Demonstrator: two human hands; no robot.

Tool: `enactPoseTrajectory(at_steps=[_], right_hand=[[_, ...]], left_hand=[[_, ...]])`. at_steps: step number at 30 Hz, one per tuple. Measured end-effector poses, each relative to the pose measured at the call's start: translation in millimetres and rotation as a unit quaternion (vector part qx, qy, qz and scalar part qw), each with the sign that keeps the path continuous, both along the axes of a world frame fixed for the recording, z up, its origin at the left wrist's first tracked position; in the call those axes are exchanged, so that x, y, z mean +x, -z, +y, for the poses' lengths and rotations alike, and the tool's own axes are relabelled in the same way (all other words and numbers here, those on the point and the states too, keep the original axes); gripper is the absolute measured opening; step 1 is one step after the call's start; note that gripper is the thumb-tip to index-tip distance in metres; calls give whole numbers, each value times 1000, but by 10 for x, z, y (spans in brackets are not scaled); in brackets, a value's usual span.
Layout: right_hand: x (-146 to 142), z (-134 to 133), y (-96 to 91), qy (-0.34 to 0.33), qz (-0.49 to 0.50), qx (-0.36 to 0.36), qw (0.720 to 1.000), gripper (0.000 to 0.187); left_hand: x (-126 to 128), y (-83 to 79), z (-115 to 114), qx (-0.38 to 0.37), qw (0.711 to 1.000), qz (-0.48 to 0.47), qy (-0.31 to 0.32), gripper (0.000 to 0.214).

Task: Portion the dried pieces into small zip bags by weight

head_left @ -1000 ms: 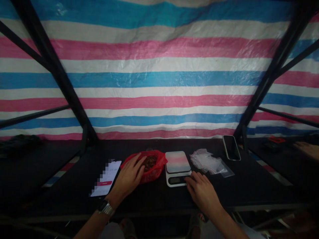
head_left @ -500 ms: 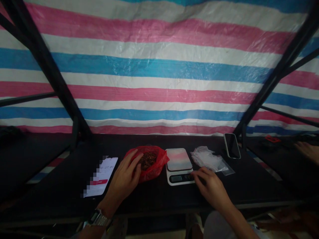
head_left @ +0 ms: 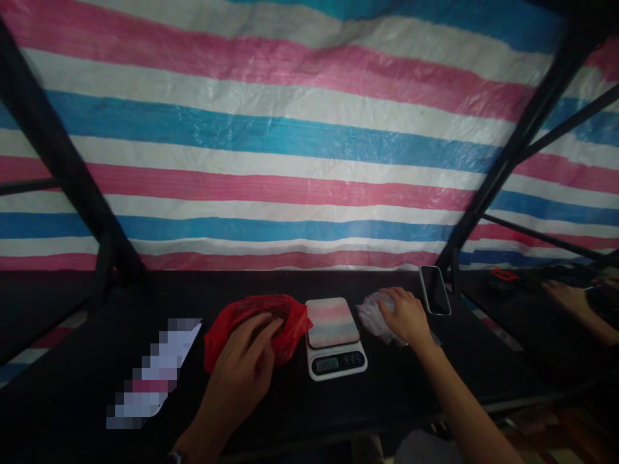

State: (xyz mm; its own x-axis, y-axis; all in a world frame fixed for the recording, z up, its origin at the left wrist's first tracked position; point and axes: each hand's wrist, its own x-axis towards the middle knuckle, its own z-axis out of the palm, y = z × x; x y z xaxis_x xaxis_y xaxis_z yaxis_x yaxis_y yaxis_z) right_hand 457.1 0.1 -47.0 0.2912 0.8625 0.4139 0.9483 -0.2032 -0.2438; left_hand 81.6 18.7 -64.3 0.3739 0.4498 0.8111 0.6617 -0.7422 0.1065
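Flanking one scale (head_left: 333, 324): left hand (head_left: 244, 367), loosely spread, over one red bag (head_left: 291, 341); right hand (head_left: 409, 319) on several clear bags (head_left: 371, 316), grip unclear.

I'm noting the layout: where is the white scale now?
In the head view, the white scale sits low, just right of centre, on the black table, between the red bag and the clear bags by the right hand.

My left hand (head_left: 239, 370) is in the mouth of a red bag (head_left: 220, 328) with brown bits (head_left: 278, 312) in it. My right hand (head_left: 406, 317) is on some clear bags (head_left: 372, 314). A white scale (head_left: 333, 322) sits between my hands.
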Motion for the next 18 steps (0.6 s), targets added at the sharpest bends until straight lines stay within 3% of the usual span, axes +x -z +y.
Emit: enactPoseTrajectory(at_steps=[3, 6, 8, 10, 12, 14, 16, 18], right_hand=[[2, 22, 69, 8, 18, -14, 1000, 29], [33, -5, 118, 5, 34, 8, 999, 35], [19, -10, 87, 2, 54, 58, 997, 37], [-72, -16, 3, -10, 98, 164, 981, 34], [-278, -54, -116, -40, 155, 287, 944, 26], [-609, -129, -231, -87, 187, 346, 915, 20], [-1027, -207, -301, -180, 189, 327, 908, 24], [-1454, -235, -305, -316, 159, 233, 906, 38]], left_hand=[[-62, 16, 105, 0, 999, -4, -39, 35], [-158, 63, 208, -54, 993, 30, -102, 34], [-219, 95, 256, -111, 982, 52, -141, 38], [-267, 115, 275, -156, 972, 61, -164, 43], [-302, 129, 266, -187, 966, 67, -168, 48], [-329, 151, 239, -206, 962, 74, -163, 56], [-355, 191, 204, -219, 961, 74, -149, 64], [-382, 246, 170, -220, 966, 56, -121, 73]])
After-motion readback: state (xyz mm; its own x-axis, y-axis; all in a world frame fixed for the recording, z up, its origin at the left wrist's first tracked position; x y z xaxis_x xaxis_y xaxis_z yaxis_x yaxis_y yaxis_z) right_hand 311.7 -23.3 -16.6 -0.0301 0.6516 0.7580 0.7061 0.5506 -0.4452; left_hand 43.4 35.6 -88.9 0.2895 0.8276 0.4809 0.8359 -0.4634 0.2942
